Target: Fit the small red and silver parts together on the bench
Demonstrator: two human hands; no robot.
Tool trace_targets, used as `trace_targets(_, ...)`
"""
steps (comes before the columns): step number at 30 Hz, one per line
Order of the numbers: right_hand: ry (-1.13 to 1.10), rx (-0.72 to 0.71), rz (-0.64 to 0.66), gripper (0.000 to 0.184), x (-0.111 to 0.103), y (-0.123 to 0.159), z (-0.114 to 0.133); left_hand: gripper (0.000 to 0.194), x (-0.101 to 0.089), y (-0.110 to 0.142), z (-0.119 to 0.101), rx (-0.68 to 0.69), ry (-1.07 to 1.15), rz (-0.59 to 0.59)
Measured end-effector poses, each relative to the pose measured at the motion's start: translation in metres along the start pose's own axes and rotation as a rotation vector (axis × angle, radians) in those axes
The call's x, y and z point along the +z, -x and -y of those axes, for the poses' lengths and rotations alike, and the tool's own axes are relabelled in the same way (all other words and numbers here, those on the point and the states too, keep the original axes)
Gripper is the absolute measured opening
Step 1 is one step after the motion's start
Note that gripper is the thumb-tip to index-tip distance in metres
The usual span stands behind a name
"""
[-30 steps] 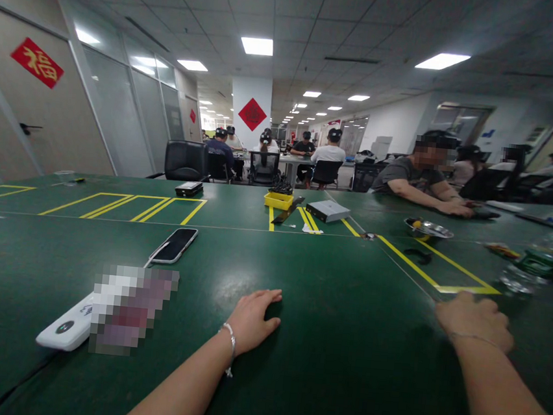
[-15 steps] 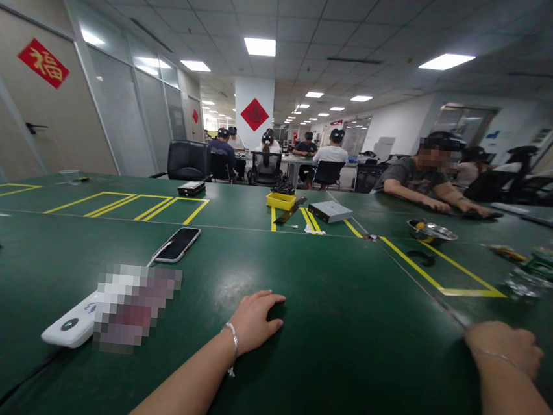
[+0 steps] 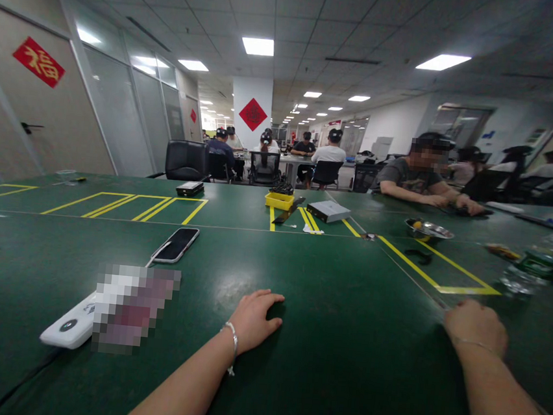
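Smooth dark-green bench [image 3: 339, 370] bears the left hand [image 3: 254, 319], thumb and fingers spread; over it is the right hand [image 3: 477, 326], fingertips hidden, so I cannot tell whether it is closed. A black-screened rectangular smartphone [image 3: 177, 245] and clear green-labelled plastic bottle [image 3: 539, 266] lie beyond.

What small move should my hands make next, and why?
Perhaps ease your right hand slightly toward the plastic bottle: the bottle is just beyond it, across a visible gap of green table, while your left hand is much farther away.
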State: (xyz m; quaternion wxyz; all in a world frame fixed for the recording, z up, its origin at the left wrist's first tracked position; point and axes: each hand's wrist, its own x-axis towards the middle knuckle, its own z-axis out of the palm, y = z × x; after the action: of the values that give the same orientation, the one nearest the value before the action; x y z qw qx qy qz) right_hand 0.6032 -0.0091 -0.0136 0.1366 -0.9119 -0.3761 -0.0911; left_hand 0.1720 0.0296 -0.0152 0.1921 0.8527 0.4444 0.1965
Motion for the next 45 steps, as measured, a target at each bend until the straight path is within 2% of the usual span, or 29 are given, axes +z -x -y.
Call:
trace_targets(3,-0.112,-0.106,0.041,0.035,-0.011,0.017,0.045,0.044,0.001,0.0,0.001,0.001,-0.003,-0.003)
trace_targets(6,-0.297,-0.293,0.069,0.028,-0.018,0.05,0.101,0.042,0.0,0.0,-0.001,-0.011,-0.001,-0.011)
trace_targets(9,-0.551,-0.51,0.248,0.025,-0.02,0.099,0.155,0.04,0.001,0.0,-0.006,-0.015,0.03,-0.028)
trace_targets(11,-0.693,-0.627,0.385,0.023,-0.018,0.133,0.182,0.043,0.003,0.0,-0.009,-0.011,0.059,-0.035)
trace_targets(13,-0.801,-0.691,0.494,0.021,-0.016,0.162,0.199,0.045,0.007,0.0,-0.012,-0.01,0.08,-0.041)
trace_targets(15,-0.859,-0.697,0.548,0.02,-0.013,0.182,0.208,0.036,0.01,-0.001,-0.014,-0.035,0.097,-0.053)
trace_targets(19,-0.884,-0.704,0.587,0.022,-0.012,0.192,0.21,0.014,0.011,-0.002,-0.014,-0.053,0.162,-0.045)
trace_targets(21,-0.872,-0.766,0.619,0.024,-0.015,0.185,0.208,0.01,0.01,-0.002,-0.014,-0.051,0.188,-0.056)
trace_targets(23,-0.78,-0.819,0.551,0.028,-0.019,0.169,0.203,0.008,0.008,-0.002,-0.013,-0.067,0.211,-0.085)
trace_targets(25,-0.586,-0.803,0.337,0.032,-0.022,0.141,0.188,0.009,0.005,-0.002,-0.011,-0.102,0.236,-0.122)
trace_targets(27,-0.337,-0.699,0.098,0.034,-0.023,0.105,0.16,0.009,0.003,-0.003,-0.009,-0.128,0.262,-0.141)
trace_targets(29,-0.129,-0.543,0.008,0.036,-0.02,0.069,0.119,0.009,0.001,-0.003,-0.008,-0.139,0.284,-0.132)
trace_targets(31,-0.035,-0.346,0.026,0.039,-0.014,0.038,0.072,0.008,0.001,-0.003,-0.007,-0.141,0.302,-0.113)
trace_targets(33,-0.025,-0.069,0.031,0.046,-0.006,0.017,0.031,0.007,0.002,-0.003,-0.005,-0.14,0.323,-0.101)
trace_targets(35,-0.063,0.195,0.067,0.053,0.003,0.005,0.002,0.008,0.004,-0.003,-0.003,-0.136,0.356,-0.1)
trace_targets(37,-0.11,0.35,0.143,0.057,0.011,-0.002,-0.014,0.009,0.006,-0.004,0.0,-0.13,0.397,-0.104)
trace_targets(42,-0.125,0.381,0.271,0.049,0.02,-0.011,-0.02,0.02,0.008,-0.005,0.003,-0.119,0.471,-0.121)
trace_targets(45,-0.087,0.366,0.224,0.047,0.014,-0.008,-0.017,0.019,0.005,-0.005,0.0,-0.124,0.497,-0.11)
